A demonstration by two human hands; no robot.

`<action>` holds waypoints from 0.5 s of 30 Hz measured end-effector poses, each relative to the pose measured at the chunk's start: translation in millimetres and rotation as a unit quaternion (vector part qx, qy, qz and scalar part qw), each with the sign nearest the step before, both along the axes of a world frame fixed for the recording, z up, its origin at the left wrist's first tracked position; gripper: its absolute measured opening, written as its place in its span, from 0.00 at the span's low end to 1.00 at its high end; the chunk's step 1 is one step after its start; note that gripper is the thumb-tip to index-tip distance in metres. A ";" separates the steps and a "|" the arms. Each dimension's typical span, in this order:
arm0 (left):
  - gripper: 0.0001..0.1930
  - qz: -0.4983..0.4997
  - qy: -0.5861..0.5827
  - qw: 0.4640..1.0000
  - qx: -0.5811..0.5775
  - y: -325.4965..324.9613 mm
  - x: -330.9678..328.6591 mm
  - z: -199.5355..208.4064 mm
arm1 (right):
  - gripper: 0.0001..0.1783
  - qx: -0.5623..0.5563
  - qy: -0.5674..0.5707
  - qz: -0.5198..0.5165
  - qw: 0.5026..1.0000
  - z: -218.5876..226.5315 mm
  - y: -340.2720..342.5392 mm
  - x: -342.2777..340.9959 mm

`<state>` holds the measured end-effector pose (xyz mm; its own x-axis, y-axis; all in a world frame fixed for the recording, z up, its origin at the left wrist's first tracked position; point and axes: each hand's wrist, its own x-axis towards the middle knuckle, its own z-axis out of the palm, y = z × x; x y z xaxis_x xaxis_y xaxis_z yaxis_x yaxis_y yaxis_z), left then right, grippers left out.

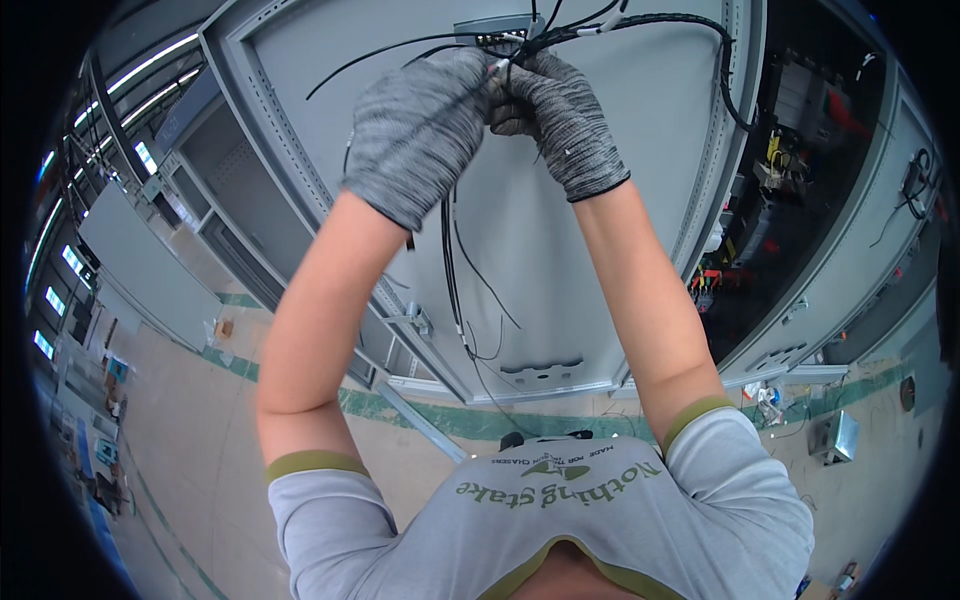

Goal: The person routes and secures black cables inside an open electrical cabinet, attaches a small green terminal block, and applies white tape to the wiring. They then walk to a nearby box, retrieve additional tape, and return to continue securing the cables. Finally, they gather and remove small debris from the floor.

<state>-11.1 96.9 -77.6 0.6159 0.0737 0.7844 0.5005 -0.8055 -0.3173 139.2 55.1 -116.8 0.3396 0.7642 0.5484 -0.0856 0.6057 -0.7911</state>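
Note:
Both my hands wear grey knitted gloves and meet in front of a grey metal cabinet door, at the top of the view. My left hand (425, 135) is closed, its fingertips pinching a thin black wire (508, 75) beside a small white sleeve. Opposite it, my right hand (572, 125) has its fingers curled in on the same wire; the exact grip is partly hidden. Just above the fingers sits a terminal strip (490, 38) with several black wires at it. One loose wire (360, 62) sticks out to the left, above my left hand.
A thick black cable bundle (670, 18) runs right and down the door's edge. More black wires (449, 260) hang below my left hand. On the right an open cabinet (800, 190) holds dark electrical parts. A metal box (834, 438) stands on the floor at the right.

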 end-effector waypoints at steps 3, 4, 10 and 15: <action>0.08 0.002 -0.045 0.999 0.002 -10.9 3.5 -21.7 | 0.14 -0.008 -0.029 -0.025 0.999 0.9 -6.9 -1.7; 0.08 -0.001 -0.058 0.998 0.006 -12.8 3.8 -27.9 | 0.15 -0.010 -0.044 -0.043 0.998 1.1 -8.1 -0.8; 0.13 -0.246 -0.213 0.929 -0.177 4.6 2.9 -50.2 | 0.13 0.029 -0.089 -0.040 0.995 -6.2 -6.0 5.4; 0.11 -0.300 -0.226 0.862 -0.340 13.7 18.7 -56.4 | 0.14 0.148 -0.196 -0.092 0.965 -10.4 -18.7 5.4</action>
